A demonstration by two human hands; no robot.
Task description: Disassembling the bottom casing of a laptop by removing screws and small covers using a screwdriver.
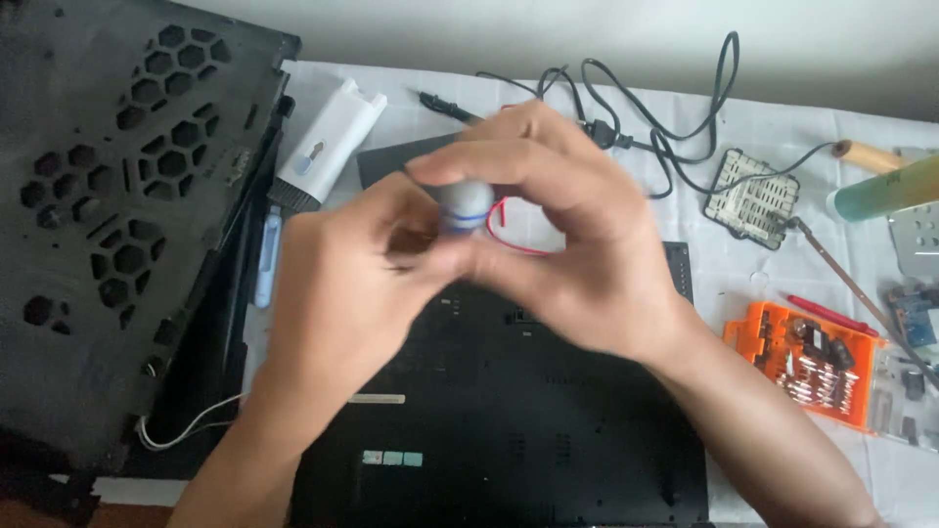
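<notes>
Both hands meet above the upturned black laptop [509,420], whose underside faces up. My right hand [577,244] closes its fingertips on a small grey cylindrical tool handle with a blue ring [462,207]. My left hand [337,284] curls beside it, its fingers touching the lower part of the same tool. The tool's tip is hidden behind my fingers. A thin red wire [504,230] loops out just right of the handle. The hands are blurred by motion.
A black perforated cooling stand [117,196] fills the left. A white cleaning brush tool [328,142] lies above it. Black cables [665,117], a small heatsink [751,196], an orange screwdriver bit case [812,362], a green tube [885,191] and a small circuit board [915,313] lie at right on the white cloth.
</notes>
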